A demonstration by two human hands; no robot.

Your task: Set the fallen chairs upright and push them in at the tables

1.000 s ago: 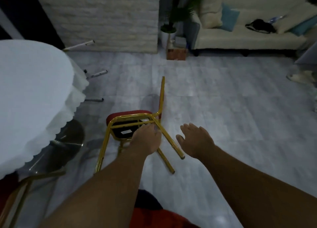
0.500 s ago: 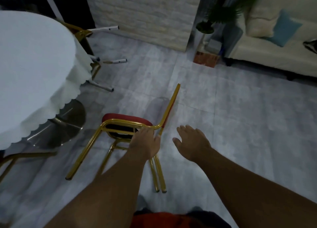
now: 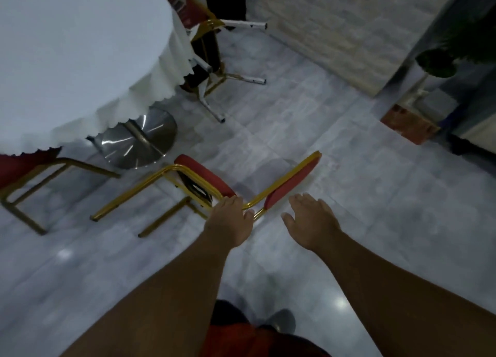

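A fallen chair (image 3: 204, 177) with a gold frame and red seat lies on its back on the grey floor, legs pointing left toward the round table (image 3: 67, 61) under a white cloth. My left hand (image 3: 230, 220) grips the gold frame where seat and backrest meet. To its right my right hand (image 3: 312, 220) hovers open, palm down, just beside the red backrest, touching nothing. A second fallen chair (image 3: 212, 61), with whitish leg tips, lies behind the table. Part of a third gold and red chair (image 3: 29, 174) shows at the table's near left edge.
The table's shiny metal foot (image 3: 139, 142) stands just left of the chair's seat. A pale brick wall (image 3: 335, 29) runs at the back. A potted plant (image 3: 440, 59) and a brown box (image 3: 408, 123) are at the right. My feet are at the bottom.
My view has swung left and closer to the table. The chair has turned, its legs now pointing left and its backrest to the right. My left hand has kept its grip; my right stays open.
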